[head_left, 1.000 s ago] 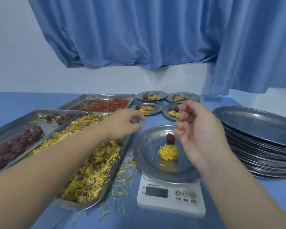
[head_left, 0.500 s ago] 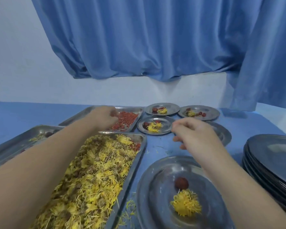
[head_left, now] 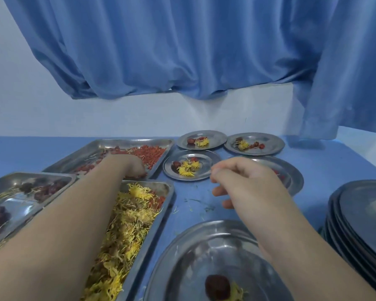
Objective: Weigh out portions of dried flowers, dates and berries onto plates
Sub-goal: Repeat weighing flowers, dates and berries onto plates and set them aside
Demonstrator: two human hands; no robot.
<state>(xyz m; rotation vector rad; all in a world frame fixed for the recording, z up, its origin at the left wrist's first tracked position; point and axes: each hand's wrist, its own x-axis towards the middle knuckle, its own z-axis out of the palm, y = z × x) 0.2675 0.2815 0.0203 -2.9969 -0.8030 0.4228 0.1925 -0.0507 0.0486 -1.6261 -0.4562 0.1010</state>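
The left hand point(head_left: 129, 166) reaches into the berry tray point(head_left: 126, 141) near the table's point(head_left: 323, 161) far edge. Its fingertips are buried among the red berries point(head_left: 154, 153), so whether they pinch any cannot be told. The right hand point(head_left: 248, 185) hovers with fingers loosely curled, holding nothing. The flower tray point(head_left: 170, 192) holds yellow dried flowers point(head_left: 128, 224), and the left-edge tray point(head_left: 0, 181) holds dates point(head_left: 50, 189). The near plate point(head_left: 182, 248) holds one date point(head_left: 217, 287) and a flower point(head_left: 237, 293). Stacked plates point(head_left: 360, 216) sit at the right edge.

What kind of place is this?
Probably a food-sorting work table: big metal trays of dried yellow flowers and red berries, a stack of metal plates, and small plates filled alike.
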